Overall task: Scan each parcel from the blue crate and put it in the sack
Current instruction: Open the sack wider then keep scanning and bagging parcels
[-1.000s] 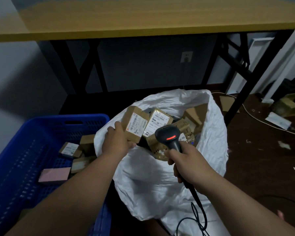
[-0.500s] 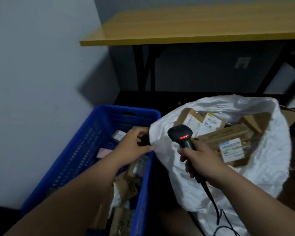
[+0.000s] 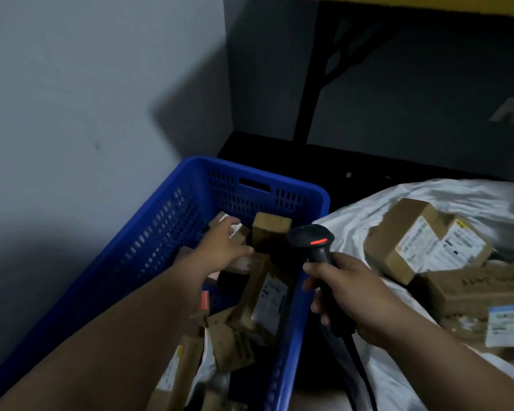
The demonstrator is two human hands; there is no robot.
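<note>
Glossy perforated plastic crate [image 3: 172, 221], matt cardboard parcels [image 3: 404, 241] (paper labels), crinkled white sack [image 3: 368, 212]

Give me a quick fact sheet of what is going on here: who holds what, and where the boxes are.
Left hand: open, reaching into the blue crate, over small cardboard parcels, none gripped yet
Right hand: gripping a black scanner, red light on
Scanner position: between crate and sack
White sack: right of the crate, open, holding labelled parcels
Crate contents: several parcels remaining
Background: grey wall, table legs
</note>
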